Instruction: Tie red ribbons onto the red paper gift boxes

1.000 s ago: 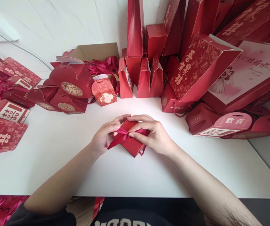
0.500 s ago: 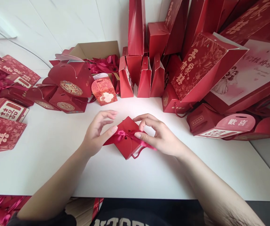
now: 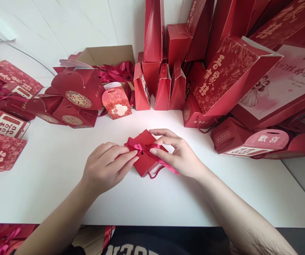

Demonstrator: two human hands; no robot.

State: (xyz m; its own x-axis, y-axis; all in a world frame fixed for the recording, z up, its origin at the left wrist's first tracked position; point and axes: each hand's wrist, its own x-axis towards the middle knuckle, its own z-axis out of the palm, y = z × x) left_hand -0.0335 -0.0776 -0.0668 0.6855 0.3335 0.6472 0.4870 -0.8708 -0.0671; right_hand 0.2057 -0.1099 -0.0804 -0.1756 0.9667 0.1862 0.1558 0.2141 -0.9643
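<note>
A small red gift box [image 3: 143,165] stands on the white table between my hands, turned cornerwise to me. Across its top lies a dark pink ribbon [image 3: 139,146], tied in a bow at the middle. My left hand [image 3: 106,166] has its fingers closed on the ribbon's left side, near the knot. With thumb and forefinger, my right hand [image 3: 177,150] pinches the right loop of the bow, its other fingers resting along the box's far right side. A ribbon tail hangs below the right hand, above a twisted cord handle [image 3: 156,172].
Red gift boxes [image 3: 79,94] and a cardboard box of ribbons [image 3: 107,56] stand at the back left. Tall red bags [image 3: 221,74] fill the back right. More printed boxes [image 3: 6,124] lie at the far left, with ribboned ones [image 3: 3,237] below the table edge.
My left hand has turned over and closed on the ribbon's left side; before, its fingers were spread beside the box. My right hand keeps its pinch, barely moved.
</note>
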